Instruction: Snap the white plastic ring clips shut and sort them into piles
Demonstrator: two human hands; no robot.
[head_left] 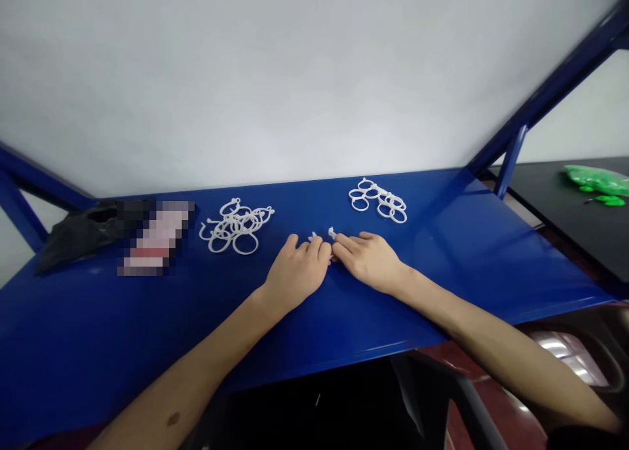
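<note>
Both of my hands meet over the middle of the blue table, fingers curled and almost touching. My left hand (301, 270) and my right hand (368, 260) are closed on a white plastic ring (331, 232), of which only small ends stick out above the fingers; the rest is hidden. To the left of my left hand lies a loose pile of white plastic rings (246, 243) with small knobbed ends. Beyond my right hand, a smaller group of white plastic rings (399, 216) rests on the table.
A black plastic bag (69, 240) and a pixelated flat item (157, 237) lie at the left of the blue table (236, 345). Blue metal braces (511, 162) rise at the sides. On a dark table at right sits a bag of green pieces (597, 178).
</note>
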